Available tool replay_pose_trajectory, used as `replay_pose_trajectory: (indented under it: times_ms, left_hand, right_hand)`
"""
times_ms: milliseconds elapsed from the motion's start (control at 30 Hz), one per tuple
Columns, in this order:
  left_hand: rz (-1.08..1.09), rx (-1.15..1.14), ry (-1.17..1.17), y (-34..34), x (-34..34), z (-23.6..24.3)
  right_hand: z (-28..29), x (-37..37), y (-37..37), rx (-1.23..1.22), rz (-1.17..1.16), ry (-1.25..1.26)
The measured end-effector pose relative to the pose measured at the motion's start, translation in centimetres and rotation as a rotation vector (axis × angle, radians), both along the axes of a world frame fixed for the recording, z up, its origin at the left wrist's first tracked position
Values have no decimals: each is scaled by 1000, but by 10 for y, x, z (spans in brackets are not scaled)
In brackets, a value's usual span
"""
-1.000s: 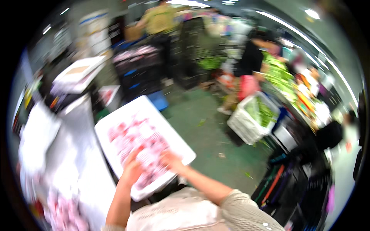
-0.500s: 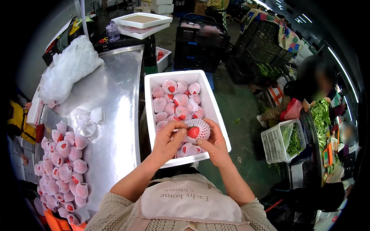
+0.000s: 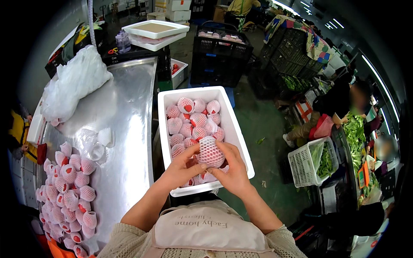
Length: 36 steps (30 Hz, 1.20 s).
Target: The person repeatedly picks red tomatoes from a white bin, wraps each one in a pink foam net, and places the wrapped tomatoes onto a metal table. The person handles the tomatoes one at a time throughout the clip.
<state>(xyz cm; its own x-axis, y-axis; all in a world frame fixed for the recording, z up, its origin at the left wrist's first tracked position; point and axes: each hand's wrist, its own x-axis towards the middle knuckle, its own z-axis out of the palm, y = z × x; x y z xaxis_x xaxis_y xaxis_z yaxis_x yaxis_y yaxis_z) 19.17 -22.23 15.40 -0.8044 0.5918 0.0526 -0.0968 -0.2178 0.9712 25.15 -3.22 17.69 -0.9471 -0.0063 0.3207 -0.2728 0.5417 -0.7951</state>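
Note:
Both my hands grip a tomato in a white foam net sleeve above a white foam box. My left hand curls round its left side, and my right hand holds the right side with thumb and fingers. The net covers nearly all of the fruit facing me. Below, the box is filled with several sleeved tomatoes, red showing through the nets and at some open ends. My hands hide part of the box's near end.
On the steel table at left lie a heap of sleeved tomatoes, loose empty foam nets and a bulging white plastic bag. Black crates stand beyond the box. A white basket of greens and another person are at right.
The tomato in my hands has turned, so its bare red patch no longer shows and the net faces me. Its sleeve now stands taller. The view has shifted slightly.

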Motion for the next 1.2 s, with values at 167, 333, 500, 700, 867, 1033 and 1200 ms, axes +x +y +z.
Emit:
replay_pose_trajectory:
  times_ms: [167, 333, 500, 700, 867, 1033, 1200]
  left_hand:
    - [-51, 143, -192, 0, -5, 1]
    - [310, -376, 805, 20, -3, -10]
    - [299, -372, 934, 23, 3, 9]
    - [331, -367, 827, 24, 1, 4]
    - [173, -301, 587, 19, -1, 1]
    - [105, -264, 372, 16, -6, 3]
    - [129, -277, 419, 18, -3, 2]
  right_hand:
    - [-12, -6, 6, -380, 30, -105]
    - [-17, -13, -1, -337, -10, -150]
    - [-24, -11, 1, -594, 0, -272]
    - [-33, -8, 14, -645, 170, -230]
    - [-23, -1, 17, -634, 288, -297]
    - [-20, 3, 17, -733, 308, -311]
    - [-19, 6, 21, -728, 221, -328]
